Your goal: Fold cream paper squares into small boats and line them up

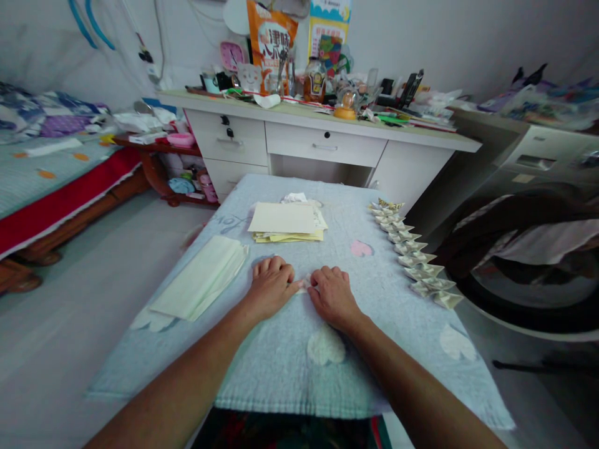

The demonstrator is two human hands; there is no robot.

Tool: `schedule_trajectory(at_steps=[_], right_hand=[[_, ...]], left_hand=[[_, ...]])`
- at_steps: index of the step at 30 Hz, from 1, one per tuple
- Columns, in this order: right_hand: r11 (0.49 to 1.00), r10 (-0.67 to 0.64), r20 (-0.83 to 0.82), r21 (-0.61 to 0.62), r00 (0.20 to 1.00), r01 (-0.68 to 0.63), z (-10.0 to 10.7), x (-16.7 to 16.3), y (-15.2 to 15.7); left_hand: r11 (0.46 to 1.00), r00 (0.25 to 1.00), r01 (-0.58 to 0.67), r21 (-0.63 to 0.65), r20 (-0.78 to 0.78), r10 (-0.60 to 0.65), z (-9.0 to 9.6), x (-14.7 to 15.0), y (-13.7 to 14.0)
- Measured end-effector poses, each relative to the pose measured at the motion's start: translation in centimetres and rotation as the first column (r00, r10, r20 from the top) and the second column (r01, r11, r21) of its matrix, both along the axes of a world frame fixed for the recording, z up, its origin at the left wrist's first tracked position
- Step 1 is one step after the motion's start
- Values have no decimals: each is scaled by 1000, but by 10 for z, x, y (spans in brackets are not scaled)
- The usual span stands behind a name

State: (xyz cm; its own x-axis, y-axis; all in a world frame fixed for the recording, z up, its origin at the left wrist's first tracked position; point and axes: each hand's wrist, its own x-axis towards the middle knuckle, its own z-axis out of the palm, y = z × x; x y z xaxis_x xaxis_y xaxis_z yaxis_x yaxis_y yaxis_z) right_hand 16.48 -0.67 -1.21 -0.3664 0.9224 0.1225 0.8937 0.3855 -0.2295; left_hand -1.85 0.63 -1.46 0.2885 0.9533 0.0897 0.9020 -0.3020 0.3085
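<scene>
My left hand and my right hand rest on the cloth in the middle of the table, fingers curled down. Between their thumbs lies a small whitish thing that looks like a piece of paper, pressed by both hands. My fingers hide most of it. Just beyond the hands is a stack of cream and yellow paper sheets. Left of my left hand lies a long pale-green stack of paper. Along the right edge runs a row of several folded paper pieces with pointed tips.
A light-blue patterned cloth covers the table. Behind it stands a white desk crowded with jars, a pink clock and an orange bag. A washing machine is at right, a bed at left.
</scene>
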Motion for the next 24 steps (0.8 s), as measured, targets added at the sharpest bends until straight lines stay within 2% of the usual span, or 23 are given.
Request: schedule_trajectory(at_steps=[3,8,13,18,20,24], right_hand=[[1000,0,10,17,1000,0,-1,-1,0],[999,-28,8,15,1000,28,0,2,0],[994,-113,-30,13,993,113,1,10,2],[990,-144,-55,-7,988,144,-1,19,5],[988,-155,-55,-15,986,154,-2,22,5],[987,-163,-44,-12,986,162,-3,24,5]], left_hand=[[1000,1000,-16,14,8,16,-1,5,-3],[998,999,-38,-57,28,39,-1,5,-2],[996,999,-20,-92,46,24,1,2,1],[996,998,5,-91,64,1,3,0,0],[996,995,45,-76,90,-39,2,0,0],[974,967,225,-19,125,-221,-1,0,1]])
